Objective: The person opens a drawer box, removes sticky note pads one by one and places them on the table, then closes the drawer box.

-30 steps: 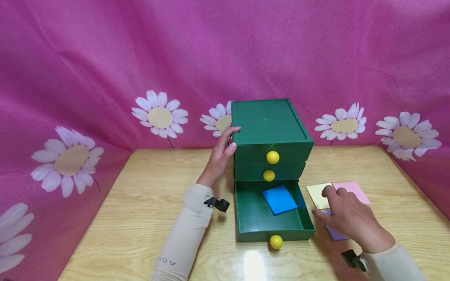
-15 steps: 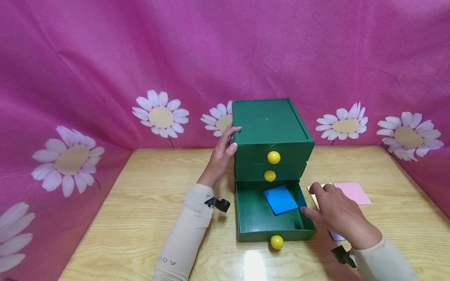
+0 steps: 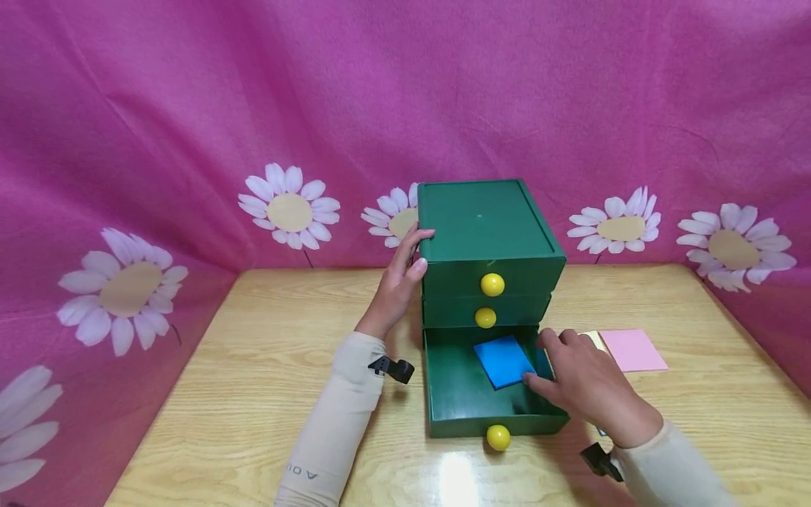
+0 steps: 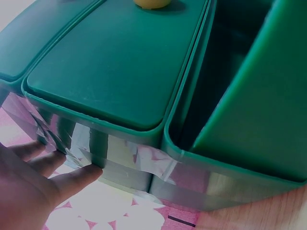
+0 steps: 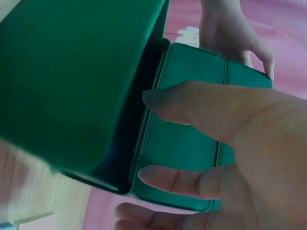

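A green cabinet (image 3: 488, 218) with yellow knobs stands on the table, its bottom drawer (image 3: 459, 408) pulled out. Inside that drawer lies a square blue paper pad (image 3: 503, 359). My left hand (image 3: 394, 292) rests against the cabinet's left side, fingers extended; the left wrist view shows its fingers (image 4: 79, 179) along the clear-taped side. My right hand (image 3: 592, 387) is over the drawer's right wall, thumb near the blue pad's corner in the head view. The right wrist view shows its thumb and fingers (image 5: 177, 182) spread apart with nothing between them.
Right of the cabinet, a pink paper square (image 3: 633, 350) lies on the table (image 3: 279, 394). A pale yellow square (image 3: 594, 340) beside it is partly hidden by my right hand. Behind hangs a pink curtain (image 3: 355, 105) with daisies.
My right hand has moved left from above the paper squares to over the drawer's right side. It covers most of the yellow and purple squares now. The left hand keeps its place.
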A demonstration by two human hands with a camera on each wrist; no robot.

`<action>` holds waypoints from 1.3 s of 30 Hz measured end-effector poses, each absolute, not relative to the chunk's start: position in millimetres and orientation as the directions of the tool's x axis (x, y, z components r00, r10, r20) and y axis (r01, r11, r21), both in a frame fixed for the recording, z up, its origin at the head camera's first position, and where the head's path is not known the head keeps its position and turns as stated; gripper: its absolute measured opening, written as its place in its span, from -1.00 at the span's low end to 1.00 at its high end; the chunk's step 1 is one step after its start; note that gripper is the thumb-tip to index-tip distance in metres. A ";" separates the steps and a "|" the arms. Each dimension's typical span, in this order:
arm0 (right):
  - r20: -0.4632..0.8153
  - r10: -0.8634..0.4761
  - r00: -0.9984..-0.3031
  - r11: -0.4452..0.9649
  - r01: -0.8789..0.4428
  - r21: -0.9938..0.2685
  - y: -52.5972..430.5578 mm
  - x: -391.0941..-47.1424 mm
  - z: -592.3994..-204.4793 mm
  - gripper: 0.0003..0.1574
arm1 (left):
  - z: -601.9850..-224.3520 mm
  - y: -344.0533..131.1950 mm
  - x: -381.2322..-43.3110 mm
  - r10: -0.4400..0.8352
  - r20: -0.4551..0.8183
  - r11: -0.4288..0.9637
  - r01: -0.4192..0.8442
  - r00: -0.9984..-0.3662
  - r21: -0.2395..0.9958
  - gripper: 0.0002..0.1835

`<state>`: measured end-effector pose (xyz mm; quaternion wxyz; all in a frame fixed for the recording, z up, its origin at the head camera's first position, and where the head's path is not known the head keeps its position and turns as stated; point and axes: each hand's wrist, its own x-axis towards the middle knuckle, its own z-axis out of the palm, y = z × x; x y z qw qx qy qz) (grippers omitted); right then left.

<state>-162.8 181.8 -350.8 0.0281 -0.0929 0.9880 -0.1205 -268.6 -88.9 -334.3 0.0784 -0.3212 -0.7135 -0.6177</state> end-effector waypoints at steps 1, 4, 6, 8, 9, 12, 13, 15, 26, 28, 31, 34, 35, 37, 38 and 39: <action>-0.025 -0.202 -0.979 0.951 -0.191 -0.242 180.2 -163.1 -351.3 -0.31 | -334.4 -88.8 -268.7 0.361 0.509 0.030 0.555 -0.781 0.831 -0.44; 0.002 -0.235 -0.972 0.947 -0.229 -0.224 175.7 -163.9 -353.4 -0.36 | -334.6 -89.0 -268.8 0.361 0.508 0.030 0.554 -0.782 0.832 -0.43; 0.024 -0.249 -0.968 0.945 -0.248 -0.211 172.5 -164.7 -355.3 -0.39 | -334.8 -89.0 -269.1 0.359 0.507 0.030 0.553 -0.783 0.833 -0.43; 0.051 -0.257 -0.965 0.943 -0.262 -0.204 169.3 -165.5 -357.2 -0.41 | -334.7 -89.2 -269.3 0.360 0.505 0.032 0.551 -0.784 0.834 -0.43; 0.066 -0.263 -0.963 0.941 -0.271 -0.203 167.8 -165.7 -358.1 -0.43 | -334.8 -89.3 -269.4 0.362 0.503 0.032 0.550 -0.785 0.835 -0.43; 0.116 -0.287 -0.951 0.928 -0.307 -0.214 164.0 -166.7 -361.2 -0.46 | -335.1 -89.5 -269.6 0.362 0.501 0.031 0.547 -0.786 0.836 -0.43; 0.130 -0.296 -0.946 0.922 -0.318 -0.219 162.8 -167.0 -362.2 -0.46 | -335.0 -89.7 -269.7 0.363 0.502 0.030 0.549 -0.785 0.836 -0.43; 0.139 -0.307 -0.941 0.916 -0.332 -0.225 160.4 -167.9 -363.9 -0.46 | -335.1 -89.5 -270.1 0.360 0.507 0.026 0.551 -0.783 0.834 -0.43; 0.056 -0.306 -0.950 0.926 -0.311 -0.216 150.1 -172.6 -373.3 -0.37 | -335.6 -89.0 -270.2 0.358 0.510 0.028 0.555 -0.782 0.832 -0.43; 0.056 -0.306 -0.951 0.925 -0.310 -0.217 148.9 -173.1 -374.9 -0.38 | -335.5 -89.1 -270.1 0.360 0.508 0.032 0.554 -0.783 0.832 -0.43; 0.063 -0.313 -0.948 0.926 -0.319 -0.201 146.9 -174.2 -377.2 -0.37 | -335.4 -89.2 -270.1 0.363 0.505 0.029 0.551 -0.783 0.834 -0.43; 0.050 -0.316 -0.947 0.932 -0.320 -0.171 144.5 -175.7 -380.1 -0.34 | -335.6 -89.1 -270.1 0.360 0.503 0.026 0.547 -0.786 0.837 -0.43; 0.039 -0.314 -0.949 0.935 -0.316 -0.160 143.5 -176.3 -380.6 -0.32 | -335.8 -89.2 -270.1 0.360 0.501 0.026 0.545 -0.787 0.838 -0.43; 0.009 -0.303 -0.953 0.943 -0.301 -0.143 141.1 -177.8 -382.2 -0.29 | -335.9 -89.1 -270.2 0.359 0.498 0.028 0.543 -0.789 0.839 -0.43; -0.004 -0.298 -0.955 0.946 -0.295 -0.135 140.1 -178.4 -383.3 -0.28 | -336.1 -89.2 -270.0 0.359 0.496 0.030 0.541 -0.791 0.840 -0.43; -0.016 -0.293 -0.956 0.949 -0.288 -0.128 139.1 -178.9 -384.2 -0.27 | -336.3 -89.2 -269.8 0.361 0.493 0.032 0.538 -0.792 0.842 -0.43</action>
